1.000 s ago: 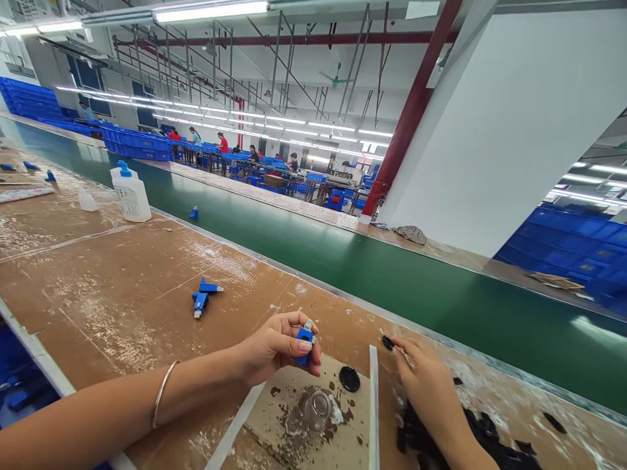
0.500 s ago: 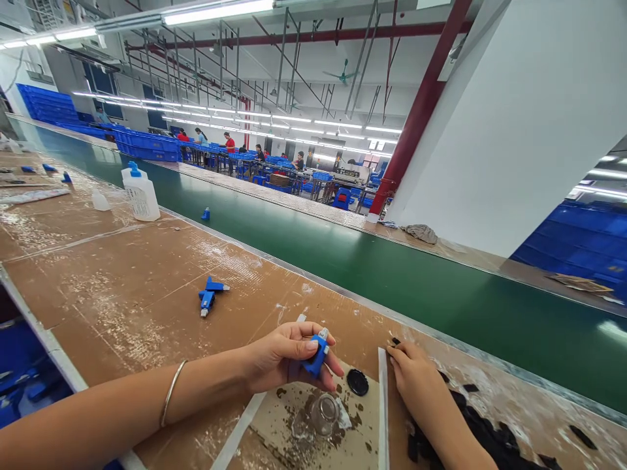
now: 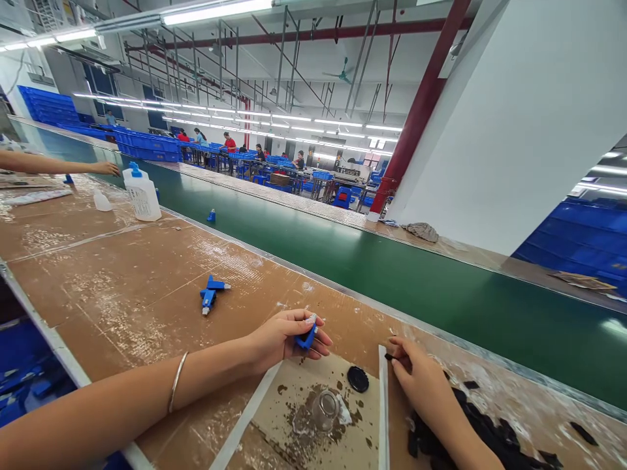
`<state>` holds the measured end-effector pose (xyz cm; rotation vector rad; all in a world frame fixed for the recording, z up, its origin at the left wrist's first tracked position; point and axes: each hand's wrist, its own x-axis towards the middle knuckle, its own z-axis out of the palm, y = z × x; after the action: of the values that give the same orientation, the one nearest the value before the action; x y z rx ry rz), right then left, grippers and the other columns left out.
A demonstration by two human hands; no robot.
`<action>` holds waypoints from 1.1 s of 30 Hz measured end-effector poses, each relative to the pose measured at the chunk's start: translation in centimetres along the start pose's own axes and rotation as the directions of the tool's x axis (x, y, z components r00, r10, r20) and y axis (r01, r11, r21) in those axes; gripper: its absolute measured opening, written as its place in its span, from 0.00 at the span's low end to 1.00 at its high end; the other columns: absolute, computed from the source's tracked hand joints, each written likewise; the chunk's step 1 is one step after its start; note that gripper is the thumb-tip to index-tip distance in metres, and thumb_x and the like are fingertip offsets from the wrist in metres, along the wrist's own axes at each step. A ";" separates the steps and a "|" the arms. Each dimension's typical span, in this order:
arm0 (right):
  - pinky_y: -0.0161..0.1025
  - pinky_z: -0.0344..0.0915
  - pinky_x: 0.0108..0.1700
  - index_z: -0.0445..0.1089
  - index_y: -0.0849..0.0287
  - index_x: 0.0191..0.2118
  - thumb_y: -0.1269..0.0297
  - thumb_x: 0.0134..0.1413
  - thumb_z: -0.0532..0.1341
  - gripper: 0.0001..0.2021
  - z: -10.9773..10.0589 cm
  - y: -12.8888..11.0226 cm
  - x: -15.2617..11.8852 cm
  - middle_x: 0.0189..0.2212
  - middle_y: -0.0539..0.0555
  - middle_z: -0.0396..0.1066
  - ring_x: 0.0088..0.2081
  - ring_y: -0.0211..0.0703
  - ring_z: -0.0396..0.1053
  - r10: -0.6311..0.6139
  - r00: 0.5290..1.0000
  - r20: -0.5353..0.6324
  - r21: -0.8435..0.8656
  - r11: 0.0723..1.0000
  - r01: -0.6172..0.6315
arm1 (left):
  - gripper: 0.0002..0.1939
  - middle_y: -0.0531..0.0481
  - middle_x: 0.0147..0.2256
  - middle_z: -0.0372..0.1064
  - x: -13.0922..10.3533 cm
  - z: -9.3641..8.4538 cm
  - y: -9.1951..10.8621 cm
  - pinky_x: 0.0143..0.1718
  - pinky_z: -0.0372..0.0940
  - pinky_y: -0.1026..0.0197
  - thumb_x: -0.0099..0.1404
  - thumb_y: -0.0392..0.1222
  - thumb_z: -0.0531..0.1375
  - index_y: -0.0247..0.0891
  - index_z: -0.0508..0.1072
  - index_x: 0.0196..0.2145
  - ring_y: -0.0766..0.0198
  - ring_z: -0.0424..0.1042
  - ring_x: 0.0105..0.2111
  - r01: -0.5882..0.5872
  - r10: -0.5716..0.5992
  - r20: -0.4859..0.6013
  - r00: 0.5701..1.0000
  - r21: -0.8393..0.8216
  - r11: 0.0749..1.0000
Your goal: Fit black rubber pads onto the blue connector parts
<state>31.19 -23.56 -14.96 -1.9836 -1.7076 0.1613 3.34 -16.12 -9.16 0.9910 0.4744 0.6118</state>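
Observation:
My left hand (image 3: 294,333) is closed around a small blue plastic part (image 3: 306,337) with a clear tip, the thumb lying across it. Over at the right, my right hand (image 3: 416,365) pinches a small black piece (image 3: 389,356) between thumb and fingertips, beside a white tape strip (image 3: 383,405). Below and between both hands, a small glass jar (image 3: 326,410) stands on a stained beige sheet (image 3: 274,418). A round black lid (image 3: 357,378) lies on that sheet. Many loose black pieces (image 3: 470,418) are heaped under and beside my right forearm.
Two more blue parts (image 3: 210,294) lie on the brown worktop (image 3: 147,274). A green conveyor belt (image 3: 294,235) runs behind, carrying a blue part (image 3: 211,215). A white bottle (image 3: 142,192) stands at the worktop's far left, near a co-worker's hand (image 3: 105,168). Blue bins (image 3: 147,145) line the far side.
My left hand has moved slightly up and left, tilting the blue part. My right hand has lifted the black piece off the table. A co-worker's arm has appeared at the left.

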 end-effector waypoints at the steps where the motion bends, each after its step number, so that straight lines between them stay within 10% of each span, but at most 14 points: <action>1: 0.45 0.63 0.47 0.67 0.61 0.44 0.67 0.52 0.47 0.17 -0.1 -0.1 -0.1 0.39 0.57 0.69 0.42 0.47 0.68 -0.015 1.000 0.024 0.010 1.000 0.015 | 0.16 0.38 0.35 0.73 0.1 -0.1 0.0 0.37 0.66 0.59 0.58 0.45 0.64 0.31 0.67 0.37 0.57 0.74 0.34 0.008 -0.008 -0.009 1.000 -0.011 1.000; 24: 0.62 0.59 0.52 0.69 0.67 0.45 0.55 0.49 0.49 0.24 -0.4 -0.5 -1.1 0.45 0.65 0.69 0.48 0.61 0.65 0.020 0.999 -0.027 0.137 0.990 -0.016 | 0.22 0.46 0.29 0.69 0.4 -0.6 -0.8 0.33 0.60 0.64 0.50 0.53 0.66 0.32 0.70 0.33 0.66 0.67 0.28 -0.042 0.075 -0.211 0.975 0.154 0.987; 33: 0.40 0.67 0.51 0.57 0.58 0.53 0.52 0.57 0.55 0.22 -0.4 -4.5 -3.5 0.48 0.60 0.67 0.50 0.44 0.67 -0.081 0.997 0.011 0.554 0.830 0.062 | 0.20 0.41 0.35 0.70 0.5 -1.1 -1.0 0.37 0.64 0.58 0.64 0.51 0.51 0.31 0.68 0.41 0.59 0.70 0.33 -0.064 0.215 -0.184 0.959 0.599 0.798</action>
<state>26.65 -26.70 -13.41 -1.4856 -1.5252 0.5983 3.31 -15.48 -10.60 1.5668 0.8492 0.7447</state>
